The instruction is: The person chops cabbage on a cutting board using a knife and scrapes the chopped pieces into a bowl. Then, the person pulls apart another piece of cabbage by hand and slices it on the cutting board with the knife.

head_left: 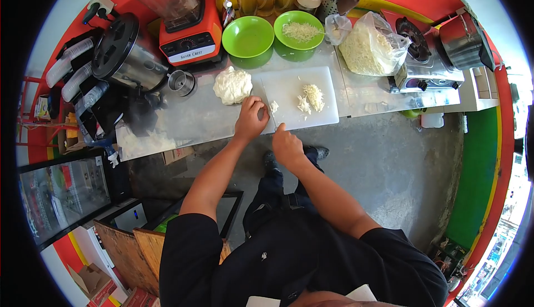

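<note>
See white shreds (315, 98) piled right of ctr on cutting board (328, 111), w/ a smaller heap just beside on the left & a few bits next to knife (267, 97). Prob. light, soft, a bit damp, apt to cling & scatter; best scooped from below w/ cupped fingers, not pinched.

Gripping knife handle in closed fingers of R hand (287, 146), at board's near edge; aiming blade toward far edge, seen almost edge-on. Prob. stiff; hold by handle only.

Curling fingers of L hand (251, 119) over board's near left corner, just left of blade; can't tell if gripping a piece, too hidden underneath.

On metal counter (206, 132), just beside board's left edge: white lump (232, 85), bumpy, prob. firmer & heavier than shreds; take from both sides w/ spread fingers.

Past board's far edge, twd counter's back edge: left green bowl (248, 37), right green bowl (282, 22) w/ more shreds. Beyond board's far right corner: clear bag (370, 51) full of shreds, prob. floppy, best lifted from beneath; then gas stove (431, 80) nr counter's right end. Twd back left: orange blender (192, 55).
</note>
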